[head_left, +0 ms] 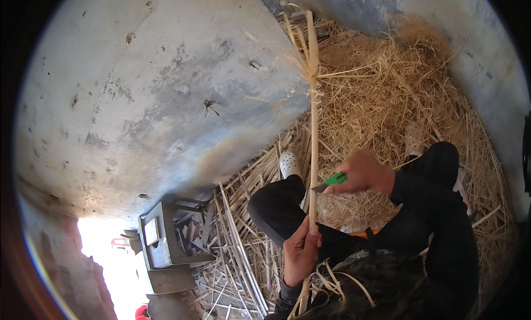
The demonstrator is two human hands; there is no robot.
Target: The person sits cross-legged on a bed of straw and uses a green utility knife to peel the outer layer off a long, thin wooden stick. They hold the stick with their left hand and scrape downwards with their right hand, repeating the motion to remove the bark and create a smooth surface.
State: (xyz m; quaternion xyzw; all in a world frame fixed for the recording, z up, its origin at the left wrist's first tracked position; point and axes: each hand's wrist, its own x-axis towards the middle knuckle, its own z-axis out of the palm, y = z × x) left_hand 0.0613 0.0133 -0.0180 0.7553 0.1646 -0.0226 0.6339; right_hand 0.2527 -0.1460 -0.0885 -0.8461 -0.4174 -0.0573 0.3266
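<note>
A long pale stick, apparently split bamboo or cane [315, 132], runs from my lap away to the far wall, its far part splayed into thin strips. My left hand [301, 249] is closed round its near part, thumb on top. In my right hand [366, 173], closed and slightly blurred, is a small green-handled knife [335, 179]. Its dark blade meets the stick a little beyond my left hand. Loose curled strips [332, 284] lie by my lap below the left hand.
A big heap of straw-like shavings [381, 93] fills the far corner. Cut sticks [238, 237] cover the floor at left. Beside them stands a metal box-like frame [160, 237], near a bright opening. A stained wall [166, 99] rises at left; my legs [279, 206] are bent, in pale clogs [290, 164].
</note>
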